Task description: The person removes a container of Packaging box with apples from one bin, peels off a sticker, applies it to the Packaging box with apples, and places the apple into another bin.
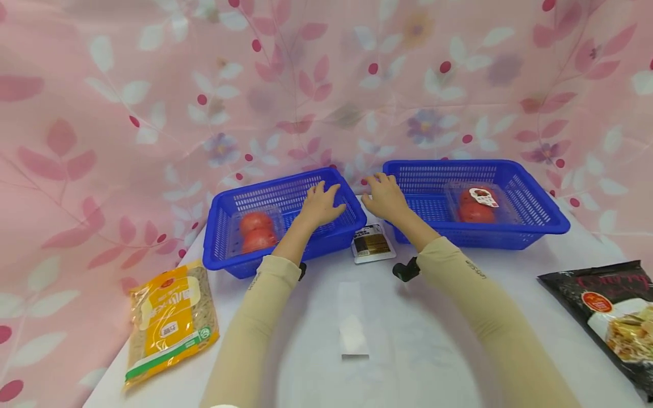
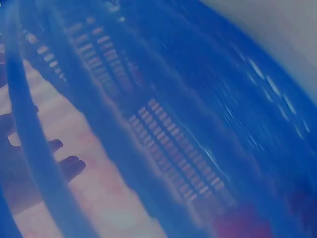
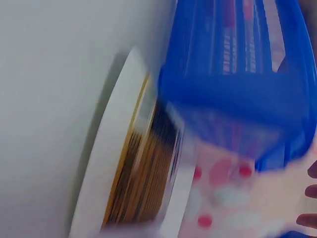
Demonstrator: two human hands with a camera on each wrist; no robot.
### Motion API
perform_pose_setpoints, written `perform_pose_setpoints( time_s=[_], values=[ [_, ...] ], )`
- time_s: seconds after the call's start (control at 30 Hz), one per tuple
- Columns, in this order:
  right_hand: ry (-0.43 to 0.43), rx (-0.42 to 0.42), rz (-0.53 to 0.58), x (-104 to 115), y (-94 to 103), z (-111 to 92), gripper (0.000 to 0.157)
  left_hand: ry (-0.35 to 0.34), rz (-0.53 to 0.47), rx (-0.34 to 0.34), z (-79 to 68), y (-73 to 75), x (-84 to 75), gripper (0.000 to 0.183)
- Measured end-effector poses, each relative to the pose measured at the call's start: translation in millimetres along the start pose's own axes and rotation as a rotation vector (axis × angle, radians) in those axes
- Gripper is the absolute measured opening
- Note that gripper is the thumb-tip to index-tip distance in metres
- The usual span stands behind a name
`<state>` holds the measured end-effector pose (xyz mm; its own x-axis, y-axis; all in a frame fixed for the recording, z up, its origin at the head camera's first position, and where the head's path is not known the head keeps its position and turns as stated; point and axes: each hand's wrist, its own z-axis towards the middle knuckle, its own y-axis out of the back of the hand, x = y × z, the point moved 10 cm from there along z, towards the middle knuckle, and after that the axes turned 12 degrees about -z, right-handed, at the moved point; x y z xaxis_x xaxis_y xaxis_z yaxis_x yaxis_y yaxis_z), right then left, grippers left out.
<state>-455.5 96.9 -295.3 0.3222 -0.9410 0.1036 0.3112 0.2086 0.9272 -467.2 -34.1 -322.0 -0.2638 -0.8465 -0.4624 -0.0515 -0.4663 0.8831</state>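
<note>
Over the right part of the left blue basket (image 1: pixel 285 199), my left hand (image 1: pixel 320 205) hovers with fingers spread and nothing held. Two round red fruits (image 1: pixel 257 231) sit in a clear plastic box at that basket's left end. My right hand (image 1: pixel 385 197) is at the left end of the right blue basket (image 1: pixel 541 225), its fingers loosely bent and holding nothing. Below it, a small white-and-brown packet (image 1: pixel 374 245) lies in the gap between the baskets. The left wrist view is filled by blurred blue mesh; the right wrist view shows the packet (image 3: pixel 141 173) beside a basket.
In the right basket, a clear box of red fruits (image 1: pixel 476 212) carries a white label. A yellow bag (image 1: pixel 170 323) lies at the table's left, a black food bag (image 1: pixel 612 323) at its right. A pale strip (image 1: pixel 353 323) lies mid-table. Behind hangs a pink floral cloth (image 1: pixel 326 85).
</note>
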Motion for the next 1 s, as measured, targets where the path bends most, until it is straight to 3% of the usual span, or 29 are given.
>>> perform_pose_setpoints(
  time_s=[0.23, 0.4, 0.67, 0.77, 0.87, 1.0],
  values=[
    [0.116, 0.041, 0.086, 61.7, -22.2, 9.3, 0.045, 0.144, 0.064, -0.020, -17.0, 28.7, 47.8, 0.065],
    [0.154, 0.160, 0.172, 102.0, -40.9, 10.7, 0.045, 0.247, 0.024, 0.017, -34.4, 35.1, 83.4, 0.067],
    [0.301, 0.378, 0.239, 163.6, -70.8, 12.1, 0.052, 0.365, -0.043, -0.013, -62.8, 49.1, 133.1, 0.065],
    [0.319, 0.465, 0.227, 174.2, -84.2, 6.5, 0.059, 0.413, -0.068, 0.021, -70.5, 41.6, 142.7, 0.070],
    [0.286, 0.507, 0.207, 171.3, -93.4, 2.2, 0.063, 0.420, -0.045, 0.045, -72.2, 32.3, 143.1, 0.072],
    [0.214, 0.489, 0.247, 166.0, -94.6, 2.5, 0.059, 0.420, -0.048, 0.017, -74.6, 31.2, 143.3, 0.073]
  ],
)
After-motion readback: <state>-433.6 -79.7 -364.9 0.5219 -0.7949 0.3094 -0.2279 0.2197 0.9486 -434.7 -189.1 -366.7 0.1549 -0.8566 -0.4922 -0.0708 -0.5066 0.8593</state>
